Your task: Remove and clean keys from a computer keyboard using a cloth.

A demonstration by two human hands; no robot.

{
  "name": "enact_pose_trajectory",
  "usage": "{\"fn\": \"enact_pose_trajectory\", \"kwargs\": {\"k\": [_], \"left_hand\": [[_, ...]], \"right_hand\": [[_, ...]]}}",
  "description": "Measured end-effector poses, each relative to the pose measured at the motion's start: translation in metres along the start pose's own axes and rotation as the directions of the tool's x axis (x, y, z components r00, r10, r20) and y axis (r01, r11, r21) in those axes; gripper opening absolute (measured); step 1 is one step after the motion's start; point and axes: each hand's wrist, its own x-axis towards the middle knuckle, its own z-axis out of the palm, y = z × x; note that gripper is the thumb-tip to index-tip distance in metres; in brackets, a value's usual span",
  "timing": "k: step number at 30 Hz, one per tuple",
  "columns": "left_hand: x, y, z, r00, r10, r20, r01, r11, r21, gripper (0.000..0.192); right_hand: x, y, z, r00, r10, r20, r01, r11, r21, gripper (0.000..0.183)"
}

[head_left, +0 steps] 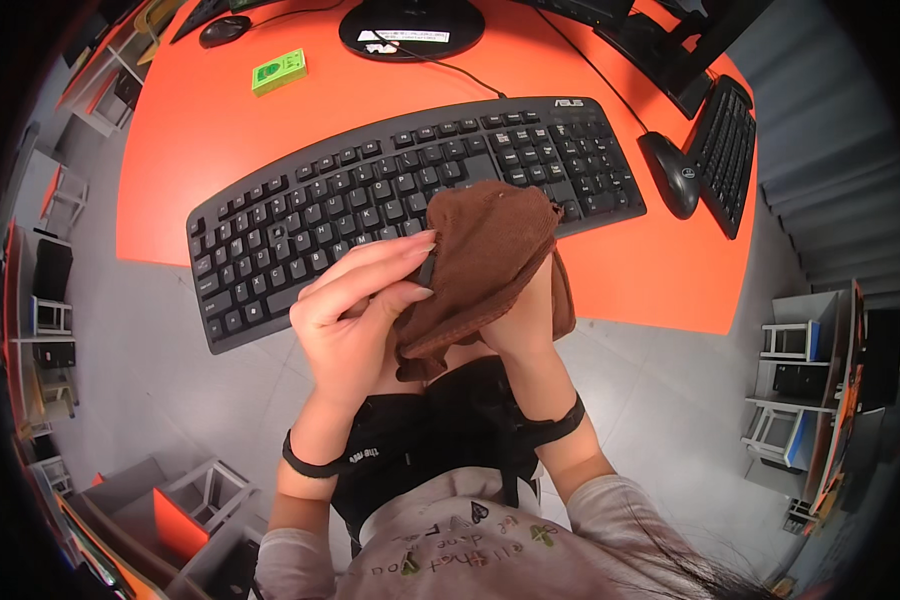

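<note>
A brown cloth [487,240] with a stitched edge hangs over my right hand [521,319] and hides its fingers. Between the thumb and fingertips of my left hand [352,300] is a small dark piece [424,271], most likely a keycap, pressed against the left side of the cloth. Both hands are over the near edge of a black ASUS keyboard [390,169]. One keycap is off in its upper letter row, between E and T, leaving a bare key socket [277,231]. The cloth covers part of the keyboard's lower right.
The keyboard lies on an orange desk [172,172], overhanging its near edge. Further back are a green box [279,73], a black mouse [226,31] and a monitor base [412,26]. To the right are another mouse [671,174] and a second keyboard [726,157]. Stools [787,341] stand beyond.
</note>
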Motion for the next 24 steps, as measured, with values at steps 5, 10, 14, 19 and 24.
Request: {"fn": "enact_pose_trajectory", "kwargs": {"k": [5, 10, 14, 19, 24], "left_hand": [[0.006, -0.002, -0.001, 0.985, 0.174, 0.018, -0.174, 0.965, 0.197, 0.035], [0.003, -0.003, 0.000, 0.974, 0.227, 0.010, -0.220, 0.930, 0.294, 0.048], [0.002, 0.000, 0.001, 0.982, 0.186, 0.014, -0.183, 0.944, 0.276, 0.048], [0.007, -0.001, 0.002, 0.975, 0.223, 0.000, -0.214, 0.933, 0.289, 0.049], [0.008, 0.003, 0.001, 0.958, 0.281, 0.059, -0.283, 0.885, 0.369, 0.050]], "right_hand": [[0.004, -0.008, 0.002, 0.999, 0.030, 0.036, -0.034, 0.993, 0.116, 0.040], [0.006, -0.013, -0.002, 0.996, 0.077, 0.054, -0.082, 0.992, 0.097, 0.034], [0.004, -0.010, 0.001, 0.990, 0.138, 0.032, -0.142, 0.963, 0.230, 0.027], [0.003, -0.007, -0.003, 0.992, 0.110, 0.058, -0.121, 0.955, 0.270, 0.026], [0.007, -0.014, -0.002, 0.988, 0.135, 0.068, -0.140, 0.988, 0.059, 0.029]]}}
